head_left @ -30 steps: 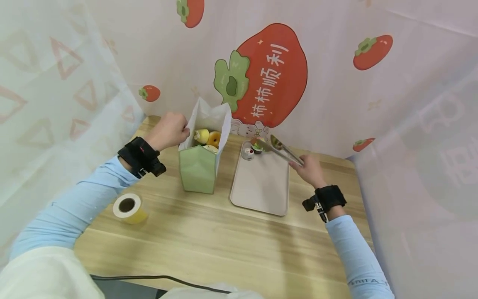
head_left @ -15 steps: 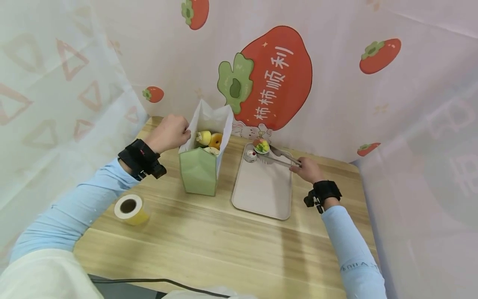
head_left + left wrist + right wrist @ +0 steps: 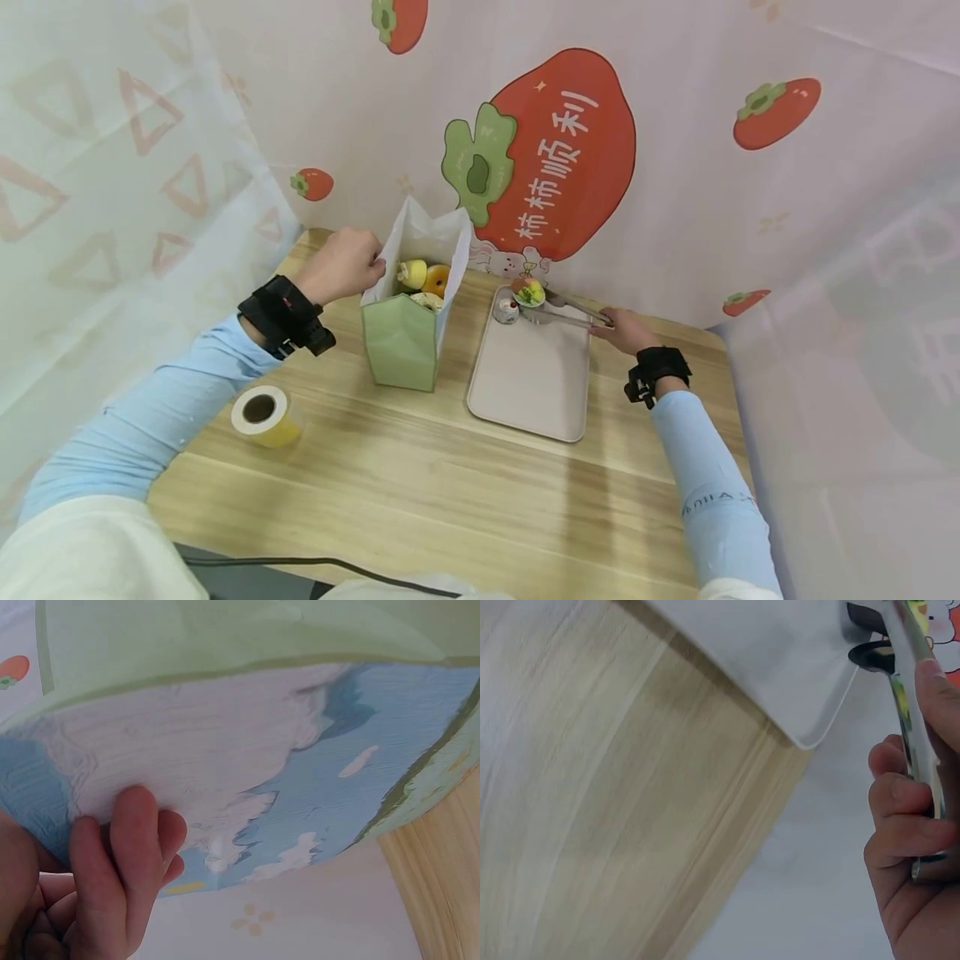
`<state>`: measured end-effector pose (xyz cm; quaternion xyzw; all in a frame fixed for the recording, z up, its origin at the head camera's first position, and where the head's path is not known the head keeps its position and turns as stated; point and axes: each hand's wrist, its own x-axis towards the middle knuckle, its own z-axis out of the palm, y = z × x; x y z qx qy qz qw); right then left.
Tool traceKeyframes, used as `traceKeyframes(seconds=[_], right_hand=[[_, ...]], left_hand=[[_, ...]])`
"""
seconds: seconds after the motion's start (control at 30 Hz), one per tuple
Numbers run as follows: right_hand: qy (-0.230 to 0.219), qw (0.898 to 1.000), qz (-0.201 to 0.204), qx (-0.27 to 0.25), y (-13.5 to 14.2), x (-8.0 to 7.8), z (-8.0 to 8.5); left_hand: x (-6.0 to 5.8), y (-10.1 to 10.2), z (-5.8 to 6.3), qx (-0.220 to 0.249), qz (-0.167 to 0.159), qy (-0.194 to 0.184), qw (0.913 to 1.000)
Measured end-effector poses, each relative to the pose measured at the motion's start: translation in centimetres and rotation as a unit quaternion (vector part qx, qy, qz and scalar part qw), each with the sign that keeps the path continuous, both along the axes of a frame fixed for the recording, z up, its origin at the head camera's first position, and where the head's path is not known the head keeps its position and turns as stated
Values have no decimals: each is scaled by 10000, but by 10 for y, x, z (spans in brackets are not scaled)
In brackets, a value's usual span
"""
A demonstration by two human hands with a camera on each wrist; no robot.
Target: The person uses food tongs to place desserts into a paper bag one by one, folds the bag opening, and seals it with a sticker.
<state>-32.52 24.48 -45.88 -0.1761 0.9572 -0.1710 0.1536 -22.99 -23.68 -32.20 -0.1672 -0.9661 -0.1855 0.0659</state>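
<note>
At the back left my left hand (image 3: 345, 265) pinches the rim of a green paper bag (image 3: 401, 343). In the left wrist view, the curled fingers (image 3: 135, 832) lie against the bag's blue and white printed side. Inside the bag are a yellow cake (image 3: 412, 273), a doughnut (image 3: 437, 279) and a pale round pastry (image 3: 427, 301). My right hand (image 3: 624, 331) grips metal tongs (image 3: 573, 319), whose tips reach either side of a fruit-topped cupcake (image 3: 529, 292), tilted at the tray's far end. Whether both tips touch it cannot be told.
Beside the cupcake, a small white cake with a red top (image 3: 506, 311) stands on the beige tray (image 3: 528, 383). A yellow tape roll (image 3: 262, 415) stands on the wooden table (image 3: 420, 483) at the left. A printed curtain (image 3: 675, 208) closes off the back.
The tongs have come down around the cupcake and narrowed. The cupcake has tipped, so that its yellow and green top shows. My left hand keeps its hold on the bag.
</note>
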Motion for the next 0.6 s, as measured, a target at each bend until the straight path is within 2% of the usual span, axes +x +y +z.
traceKeyframes(seconds=[0.13,0.37,0.6], right_hand=[[228,9997,16,24,3,0,-1],[761,9970,54,-160,17,12,-10],[616,9974,4,-373,25,22,-10]], left_hand=[[1,0,1,51,-85,2,10000],[4,4,2,103,-181,-25,9998],[2,6,3,52,-131,98,9999]])
